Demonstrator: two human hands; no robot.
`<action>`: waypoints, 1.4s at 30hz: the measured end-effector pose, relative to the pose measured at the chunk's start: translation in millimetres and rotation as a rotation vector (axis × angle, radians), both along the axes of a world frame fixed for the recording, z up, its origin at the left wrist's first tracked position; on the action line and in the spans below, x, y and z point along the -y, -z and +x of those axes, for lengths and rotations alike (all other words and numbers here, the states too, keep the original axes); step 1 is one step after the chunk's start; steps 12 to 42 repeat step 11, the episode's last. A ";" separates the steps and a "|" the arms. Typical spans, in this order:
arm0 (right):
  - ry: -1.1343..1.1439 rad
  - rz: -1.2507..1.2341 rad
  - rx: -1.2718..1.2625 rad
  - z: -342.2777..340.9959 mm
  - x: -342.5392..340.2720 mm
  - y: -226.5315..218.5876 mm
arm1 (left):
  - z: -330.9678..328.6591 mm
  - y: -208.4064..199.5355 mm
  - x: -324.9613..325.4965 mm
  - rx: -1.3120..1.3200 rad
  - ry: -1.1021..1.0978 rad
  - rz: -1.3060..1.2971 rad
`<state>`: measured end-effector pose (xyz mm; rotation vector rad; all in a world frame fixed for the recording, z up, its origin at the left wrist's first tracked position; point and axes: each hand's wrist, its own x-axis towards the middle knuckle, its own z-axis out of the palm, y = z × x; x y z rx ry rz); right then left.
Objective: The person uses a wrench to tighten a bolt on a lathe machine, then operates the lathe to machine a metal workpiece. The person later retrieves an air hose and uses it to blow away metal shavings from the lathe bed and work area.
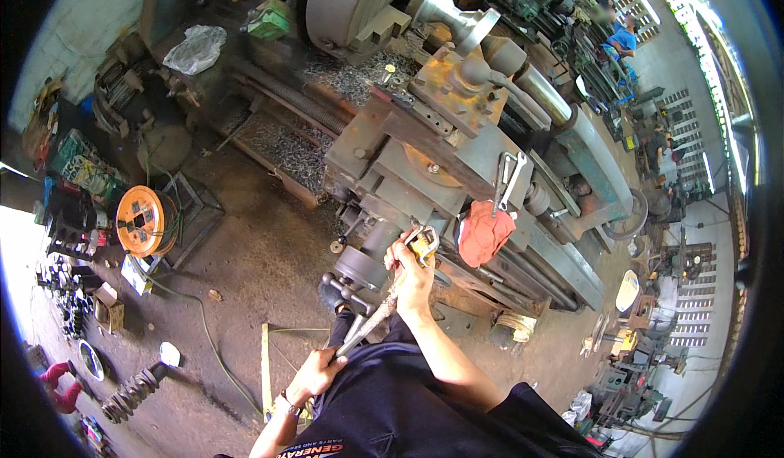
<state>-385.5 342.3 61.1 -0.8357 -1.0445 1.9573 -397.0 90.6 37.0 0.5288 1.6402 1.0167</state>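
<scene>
My left hand (317, 371), with a watch at the wrist, is closed round the lower end of a long grey rod (367, 324). The rod slants up toward my right hand (413, 277); whether that hand also touches it is hard to tell. My right hand is closed on a C-shaped metal tool with a yellow part (424, 244), its exact kind unclear. Both hands are in front of a large lathe (408, 168), beside its carriage handwheel (361, 268). Spanners (513, 178) and a red cloth (485, 234) lie on the lathe, right of my right hand.
A flanged metal workpiece (453, 18) sits by the big chuck (347, 4). Metal chips (290, 156) fill the tray. An orange cable reel (145, 221) stands at left, its hose (214, 348) trailing across the floor. Another person in blue (624, 41) is far right.
</scene>
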 end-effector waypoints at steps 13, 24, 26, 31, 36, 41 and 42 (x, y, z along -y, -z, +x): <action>-0.143 -0.048 0.017 4.7 7.7 22.7 | 12.9 19.8 18.6 0.023 0.080 -0.044; -0.143 -0.048 0.017 4.7 7.7 22.7 | 12.9 19.8 18.6 0.023 0.080 -0.044; -0.143 -0.048 0.017 4.7 7.7 22.7 | 12.9 19.8 18.6 0.023 0.080 -0.044; -0.143 -0.048 0.017 4.7 7.7 22.7 | 12.9 19.8 18.6 0.023 0.080 -0.044; -0.143 -0.048 0.017 4.7 7.7 22.7 | 12.9 19.8 18.6 0.023 0.080 -0.044; -0.143 -0.048 0.017 4.7 7.7 22.7 | 12.9 19.8 18.6 0.023 0.080 -0.044; -0.143 -0.048 0.017 4.7 7.7 22.7 | 12.9 19.8 18.6 0.023 0.080 -0.044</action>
